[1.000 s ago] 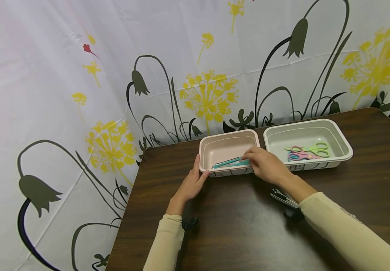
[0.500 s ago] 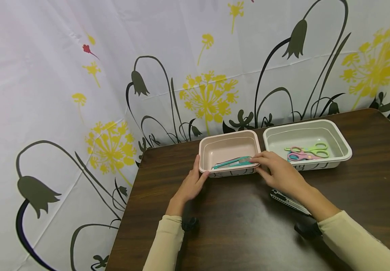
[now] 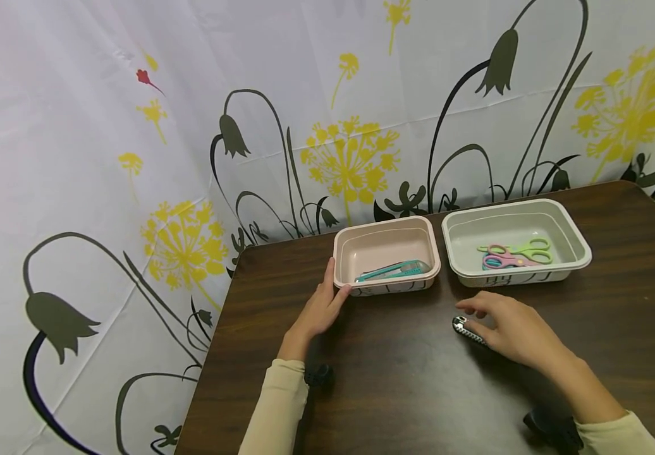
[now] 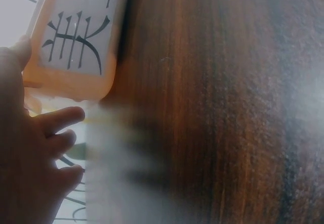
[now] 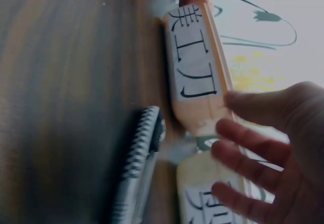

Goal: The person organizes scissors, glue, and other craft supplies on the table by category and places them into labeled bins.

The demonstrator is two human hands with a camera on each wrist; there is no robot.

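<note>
My left hand [image 3: 318, 309] rests on the left end of the pink bin [image 3: 430, 235], thumb at the front corner and straight fingers along the side. Inside the bin lie teal utility knives [image 3: 392, 272]. My right hand [image 3: 512, 328] hovers over a silver-and-black utility knife [image 3: 466, 330] on the table, hiding most of it in the head view. The right wrist view shows that knife [image 5: 137, 168] lying apart from the hand, whose fingers are spread and hold nothing.
Right of the pink bin stands a pale grey-green bin [image 3: 580, 256] with pink scissors [image 3: 504, 258] and green scissors [image 3: 540, 249] in it. Both bins carry white labels with black characters on the front. A flower-printed curtain [image 3: 282, 50] hangs behind the dark wooden table [image 3: 407, 379].
My right hand has left the pink bin, moving right and toward me until over the silver-and-black utility knife. A teal utility knife stays in the bin. The left hand keeps its place.
</note>
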